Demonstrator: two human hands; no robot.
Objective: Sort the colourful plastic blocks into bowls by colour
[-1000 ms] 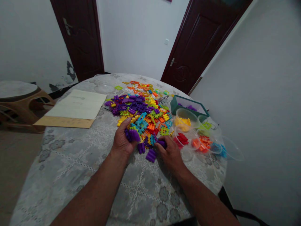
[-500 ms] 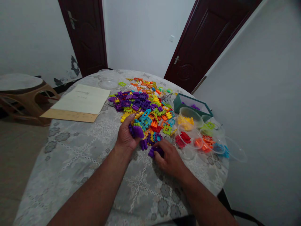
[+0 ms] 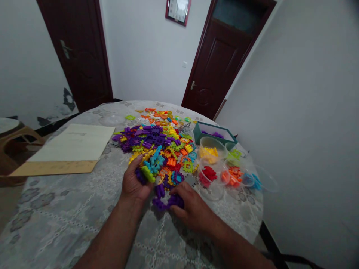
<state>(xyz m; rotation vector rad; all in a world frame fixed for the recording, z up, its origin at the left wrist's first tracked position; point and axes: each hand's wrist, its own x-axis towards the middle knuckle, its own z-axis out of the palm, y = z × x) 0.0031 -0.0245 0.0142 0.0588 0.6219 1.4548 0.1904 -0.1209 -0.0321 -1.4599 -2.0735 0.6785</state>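
My left hand (image 3: 135, 186) is closed around plastic building pieces, with a lime-green piece (image 3: 147, 174) and a purple piece (image 3: 140, 176) showing at its fingers. Lower and to the right, my right hand (image 3: 190, 204) pinches purple building pieces (image 3: 176, 201) just above or on the tablecloth. Another purple piece (image 3: 159, 204) lies against them, and I cannot tell whether they are joined. Between the hands stands a purple tube-like piece (image 3: 159, 190). Just beyond my fingers spreads a mixed pile of building pieces (image 3: 151, 138) in purple, yellow, turquoise, orange and green.
On the right stand clear plastic tubs holding yellow pieces (image 3: 209, 154), red pieces (image 3: 207, 175), orange pieces (image 3: 235, 176) and blue pieces (image 3: 255, 182). Behind them is a dark green box (image 3: 230, 139) with purple pieces inside. A paper sheet (image 3: 74, 142) lies at the left on the patterned tablecloth (image 3: 67, 209).
The view has tilted upward and to the right. The purple piece in front of my left palm is gone from there, and a lime-green one shows. More purple pieces are at my right fingertips.
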